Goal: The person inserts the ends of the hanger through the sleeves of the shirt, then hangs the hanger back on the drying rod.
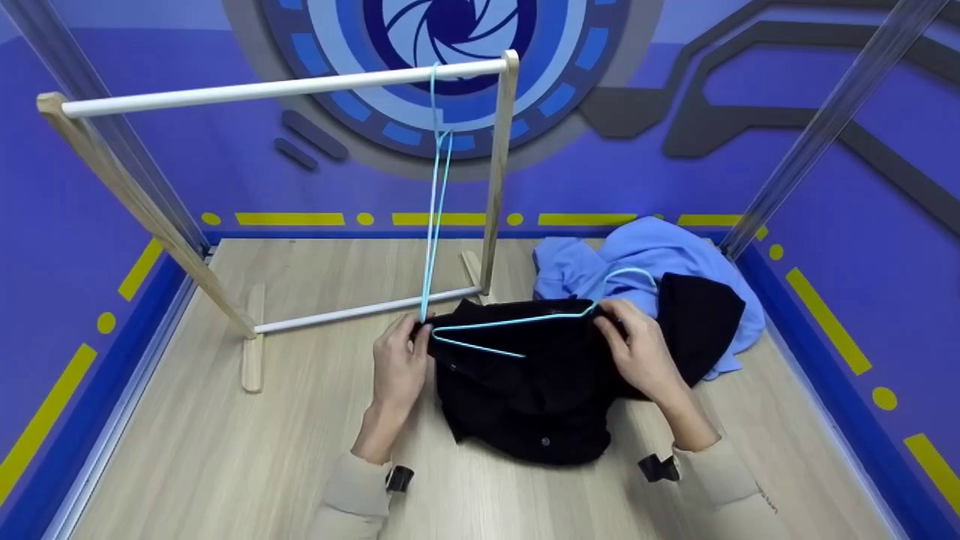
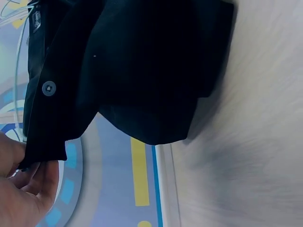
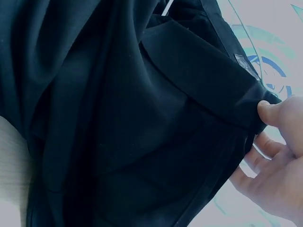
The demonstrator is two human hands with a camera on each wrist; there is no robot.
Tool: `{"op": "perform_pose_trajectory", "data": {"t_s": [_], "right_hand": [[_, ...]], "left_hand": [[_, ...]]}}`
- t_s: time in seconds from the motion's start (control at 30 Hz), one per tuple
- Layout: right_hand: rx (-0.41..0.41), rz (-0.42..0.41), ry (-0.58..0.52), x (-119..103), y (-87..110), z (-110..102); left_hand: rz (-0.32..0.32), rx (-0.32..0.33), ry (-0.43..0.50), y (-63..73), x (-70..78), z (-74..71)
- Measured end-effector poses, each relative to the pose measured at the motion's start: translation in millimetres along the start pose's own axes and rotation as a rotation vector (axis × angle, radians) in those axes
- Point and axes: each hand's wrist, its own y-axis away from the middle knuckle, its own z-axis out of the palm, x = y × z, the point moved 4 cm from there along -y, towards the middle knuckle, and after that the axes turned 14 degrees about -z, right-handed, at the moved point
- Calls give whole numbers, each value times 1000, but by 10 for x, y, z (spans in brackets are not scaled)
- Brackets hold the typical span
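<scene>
Black garment (image 1: 525,405) is spread at the middle of the table (image 1: 202,457), slightly to the right; its long upper edge is stretched left to right between both hands, right end a touch farther; the body is draped toward the near side. Left corner is pinched by the left hand (image 1: 400,364), thumb against fingers; right end of the edge is pinched by the right hand (image 1: 641,349), thumb on top; whether a hanger is also gripped by either cannot be told. Light-blue hanger (image 1: 514,322) is laid along that edge, long axis left to right; its neck is pointed right, hook curved over toward the right with the tip turned down; its bent corner is placed at the left, just beside the left hand, and a lower wire is run back right over the fabric; the rest is hidden. A button (image 2: 49,88) is shown on the garment's band; a label (image 3: 245,65) is seen inside the edge. Second hanger (image 1: 430,262) is hung upright, nearly edge-on, from the rack (image 1: 285,88), far left of the garment; blue cloth (image 1: 652,247) is heaped at the far right, partly covered by black fabric.
</scene>
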Motion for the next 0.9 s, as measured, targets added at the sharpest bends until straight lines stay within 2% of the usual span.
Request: {"op": "perform_pose_trajectory", "data": {"t_s": [0.27, 0.4, 0.67, 0.9], "right_hand": [[6, -28, 63, -11, -22, -10], [16, -31, 79, -19, -19, -2], [17, -48, 150, -16, -17, 31], [42, -91, 210, -21, 10, 53]], "left_hand": [[62, 52, -5, -19, 109, -46], [72, 61, 6, -4, 135, -42], [86, 65, 42, 15, 171, -40], [76, 26, 146, 44, 157, -21]]}}
